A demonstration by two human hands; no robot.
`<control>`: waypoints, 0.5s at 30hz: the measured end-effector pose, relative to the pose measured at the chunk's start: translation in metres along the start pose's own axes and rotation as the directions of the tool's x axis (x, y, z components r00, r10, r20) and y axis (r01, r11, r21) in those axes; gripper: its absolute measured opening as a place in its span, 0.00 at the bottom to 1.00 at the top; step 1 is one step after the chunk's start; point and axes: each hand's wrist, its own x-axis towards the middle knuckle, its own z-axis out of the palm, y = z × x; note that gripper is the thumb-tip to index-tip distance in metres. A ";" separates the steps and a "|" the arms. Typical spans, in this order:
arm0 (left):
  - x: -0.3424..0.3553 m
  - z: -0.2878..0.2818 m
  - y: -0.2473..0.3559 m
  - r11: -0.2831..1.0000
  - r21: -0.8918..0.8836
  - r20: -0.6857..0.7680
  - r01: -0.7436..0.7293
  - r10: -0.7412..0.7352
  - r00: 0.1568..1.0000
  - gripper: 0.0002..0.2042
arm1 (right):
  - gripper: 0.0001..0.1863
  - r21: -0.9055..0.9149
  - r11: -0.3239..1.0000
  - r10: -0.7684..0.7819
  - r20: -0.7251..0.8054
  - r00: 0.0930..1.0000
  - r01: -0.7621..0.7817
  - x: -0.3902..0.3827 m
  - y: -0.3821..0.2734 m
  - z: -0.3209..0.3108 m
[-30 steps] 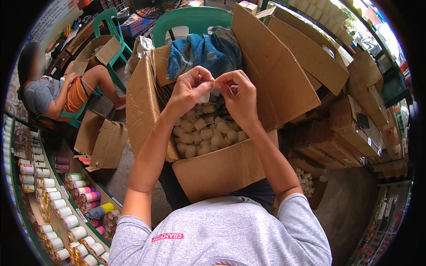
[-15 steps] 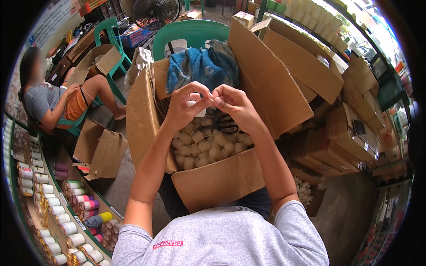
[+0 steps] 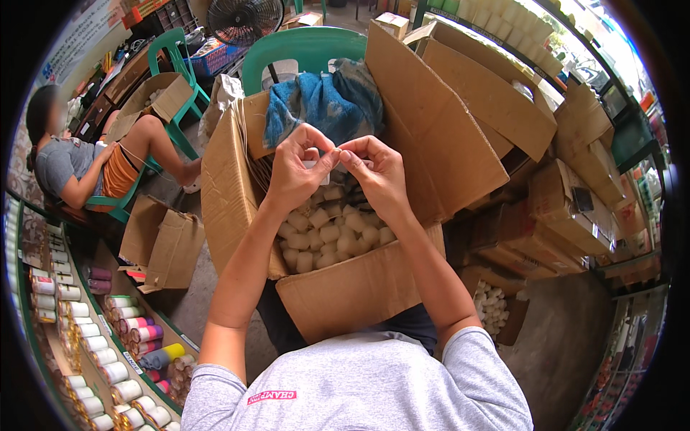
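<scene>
My left hand (image 3: 298, 176) grips a small white piece (image 3: 316, 169), mostly hidden by the fingers. Its thumb and index finger meet those of my right hand (image 3: 374, 179), which is closed in a pinch on something too small to make out. Both are raised over an open cardboard box (image 3: 345, 287) that holds several pale, short cylindrical pieces (image 3: 330, 237), with some dark items partly hidden among them. Beyond my fingers, a blue and grey cloth (image 3: 323, 100) lies at the box's far side, in front of a green plastic chair (image 3: 302, 43).
Another person (image 3: 72, 169) sits at left beside a box. Shelves of thread spools (image 3: 100, 345) line the lower left. An empty-looking box (image 3: 162, 244) stands on the floor. Stacked cartons (image 3: 568, 208) and a box of white pieces (image 3: 492, 305) fill the right, with a fan (image 3: 244, 18) behind.
The view has shifted up and down a little. My hands stay joined at the fingertips over the box, with a slight shift in finger position around what they pinch.
</scene>
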 end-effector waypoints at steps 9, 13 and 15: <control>-0.003 -0.005 0.000 0.930 0.320 0.063 -0.178 0.166 0.984 0.04 | 0.08 0.088 0.996 -0.028 -0.042 0.999 0.031 0.005 0.024 0.003; -0.006 -0.006 0.000 0.973 0.229 -0.024 0.009 -0.003 1.000 0.04 | 0.07 -0.012 1.000 0.010 -0.047 0.999 -0.010 0.000 0.003 0.014; -0.005 -0.003 0.003 0.988 0.150 -0.018 0.033 -0.030 0.999 0.04 | 0.05 -0.163 0.984 -0.085 -0.048 0.995 0.076 0.000 0.001 0.015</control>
